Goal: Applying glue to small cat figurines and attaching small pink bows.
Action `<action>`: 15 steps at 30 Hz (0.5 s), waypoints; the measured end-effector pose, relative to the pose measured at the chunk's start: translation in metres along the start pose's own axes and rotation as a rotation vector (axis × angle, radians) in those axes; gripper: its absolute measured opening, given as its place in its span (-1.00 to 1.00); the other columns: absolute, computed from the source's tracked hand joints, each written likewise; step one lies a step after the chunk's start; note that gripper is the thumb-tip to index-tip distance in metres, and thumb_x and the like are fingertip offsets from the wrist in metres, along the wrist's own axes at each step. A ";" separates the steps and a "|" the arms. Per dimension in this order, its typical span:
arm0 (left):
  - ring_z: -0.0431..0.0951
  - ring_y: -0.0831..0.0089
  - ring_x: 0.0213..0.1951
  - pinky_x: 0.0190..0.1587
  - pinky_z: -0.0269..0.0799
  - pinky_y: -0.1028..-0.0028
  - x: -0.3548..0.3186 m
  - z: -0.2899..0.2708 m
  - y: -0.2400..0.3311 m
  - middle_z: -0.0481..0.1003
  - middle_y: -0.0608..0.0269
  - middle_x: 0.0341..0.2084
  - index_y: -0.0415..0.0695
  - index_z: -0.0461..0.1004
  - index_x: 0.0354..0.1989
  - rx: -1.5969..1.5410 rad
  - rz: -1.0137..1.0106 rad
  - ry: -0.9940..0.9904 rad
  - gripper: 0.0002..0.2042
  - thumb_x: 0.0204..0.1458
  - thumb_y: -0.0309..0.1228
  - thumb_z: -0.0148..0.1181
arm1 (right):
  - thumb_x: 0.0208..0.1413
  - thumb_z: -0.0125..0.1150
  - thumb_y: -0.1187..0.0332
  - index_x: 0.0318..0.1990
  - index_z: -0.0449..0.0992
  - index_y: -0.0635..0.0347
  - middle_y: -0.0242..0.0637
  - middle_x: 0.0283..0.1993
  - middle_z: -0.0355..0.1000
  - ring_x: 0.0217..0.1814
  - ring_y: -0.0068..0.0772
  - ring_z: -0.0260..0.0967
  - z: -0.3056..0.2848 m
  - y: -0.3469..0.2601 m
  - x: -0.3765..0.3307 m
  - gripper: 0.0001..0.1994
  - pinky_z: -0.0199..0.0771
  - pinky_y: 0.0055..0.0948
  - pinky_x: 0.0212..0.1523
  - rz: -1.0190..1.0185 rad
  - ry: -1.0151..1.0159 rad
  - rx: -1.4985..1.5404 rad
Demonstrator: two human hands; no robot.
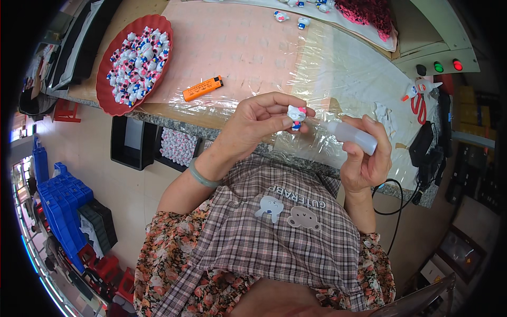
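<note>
Between the thumb and fingers of my left hand (264,119) is a small white cat figurine (296,117) with a pink bow and a blue outfit. My right hand (367,153) is wrapped round a translucent squeeze bottle (355,137), its narrow nozzle pointing left at the figurine. Whether the nozzle tip touches the figurine, I cannot tell. Both are held above the near edge of the plastic-covered table (237,58). An orange lighter (203,89) lies on the table to the left of my left hand.
A red scalloped bowl (103,84) of similar figurines stands at the left. Two loose figurines (303,22) lie at the far side. Red-handled scissors (419,108) and another small bottle (425,87) are at the right, near a cable (400,211). Black bins (132,142) sit below the table edge.
</note>
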State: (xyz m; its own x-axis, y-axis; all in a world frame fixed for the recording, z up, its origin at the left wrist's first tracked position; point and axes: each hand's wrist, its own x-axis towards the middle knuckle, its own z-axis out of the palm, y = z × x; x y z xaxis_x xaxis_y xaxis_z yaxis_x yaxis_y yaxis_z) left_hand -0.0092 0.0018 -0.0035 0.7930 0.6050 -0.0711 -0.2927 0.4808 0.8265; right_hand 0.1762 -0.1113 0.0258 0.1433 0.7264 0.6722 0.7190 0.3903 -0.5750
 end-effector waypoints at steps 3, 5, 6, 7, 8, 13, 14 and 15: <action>0.59 0.31 -0.14 0.00 0.51 0.37 0.000 -0.001 0.000 0.51 -0.07 -0.09 -0.29 0.42 0.01 -0.041 -0.024 0.000 -0.73 0.12 -0.54 0.09 | 0.18 0.13 0.42 0.07 0.28 0.45 0.09 -0.29 0.52 -0.38 -0.35 0.48 -0.001 0.000 0.003 -0.63 0.49 -0.49 -0.34 -0.025 0.007 -0.041; 0.59 0.30 -0.14 0.00 0.51 0.37 0.000 -0.002 0.001 0.51 -0.07 -0.09 -0.28 0.42 0.01 -0.068 -0.028 -0.002 -0.73 0.12 -0.54 0.09 | 0.17 0.13 0.43 0.07 0.28 0.46 0.09 -0.28 0.51 -0.36 -0.32 0.49 -0.002 0.001 0.002 -0.63 0.51 -0.47 -0.32 -0.025 0.007 -0.049; 0.59 0.30 -0.14 0.00 0.50 0.37 0.000 -0.003 0.001 0.51 -0.07 -0.08 -0.28 0.42 0.01 -0.095 -0.031 -0.003 -0.72 0.11 -0.54 0.09 | 0.17 0.13 0.44 0.06 0.29 0.46 0.09 -0.27 0.51 -0.35 -0.30 0.51 -0.002 0.001 0.002 -0.64 0.52 -0.45 -0.31 -0.024 0.005 -0.056; 0.59 0.30 -0.14 0.00 0.50 0.37 0.000 -0.003 0.002 0.51 -0.07 -0.08 -0.28 0.42 0.01 -0.095 -0.031 -0.003 -0.72 0.11 -0.54 0.09 | 0.17 0.13 0.44 0.06 0.29 0.46 0.09 -0.27 0.51 -0.35 -0.30 0.51 -0.002 0.002 0.002 -0.64 0.52 -0.45 -0.31 -0.024 0.005 -0.056; 0.59 0.30 -0.14 0.01 0.50 0.37 0.000 -0.003 0.002 0.51 -0.08 -0.07 -0.28 0.42 0.01 -0.095 -0.032 -0.003 -0.72 0.11 -0.54 0.09 | 0.17 0.14 0.44 0.06 0.29 0.47 0.09 -0.26 0.51 -0.32 -0.26 0.52 -0.002 0.001 0.003 -0.64 0.53 -0.43 -0.29 -0.045 0.003 -0.057; 0.59 0.28 -0.12 0.02 0.50 0.35 -0.002 -0.004 0.000 0.49 -0.08 -0.05 -0.28 0.42 0.02 -0.119 -0.026 -0.006 -0.72 0.11 -0.54 0.10 | 0.15 0.16 0.46 0.05 0.30 0.48 0.09 -0.23 0.49 -0.28 -0.17 0.55 -0.003 -0.004 0.002 -0.64 0.54 -0.39 -0.26 -0.084 -0.016 -0.060; 0.58 0.28 -0.11 0.03 0.50 0.34 -0.001 -0.004 0.000 0.49 -0.08 -0.05 -0.28 0.43 0.02 -0.117 -0.018 0.003 -0.71 0.10 -0.55 0.10 | 0.09 0.25 0.40 0.02 0.33 0.44 0.05 -0.24 0.50 -0.29 -0.17 0.54 -0.001 -0.005 0.002 -0.60 0.54 -0.39 -0.30 -0.063 0.011 -0.046; 0.58 0.28 -0.10 0.04 0.50 0.33 -0.001 -0.004 -0.001 0.49 -0.07 -0.04 -0.28 0.43 0.02 -0.116 -0.010 0.012 -0.71 0.10 -0.56 0.11 | 0.03 0.33 0.34 0.00 0.36 0.41 0.01 -0.25 0.51 -0.30 -0.17 0.53 0.000 -0.005 0.001 -0.56 0.54 -0.40 -0.33 -0.042 0.038 -0.031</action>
State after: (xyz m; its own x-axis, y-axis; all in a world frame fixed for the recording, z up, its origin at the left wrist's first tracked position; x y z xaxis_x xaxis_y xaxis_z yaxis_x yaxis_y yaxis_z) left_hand -0.0119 0.0028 -0.0063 0.7901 0.6068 -0.0861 -0.3454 0.5569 0.7554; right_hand 0.1726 -0.1126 0.0296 0.1378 0.6874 0.7131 0.7458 0.4017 -0.5314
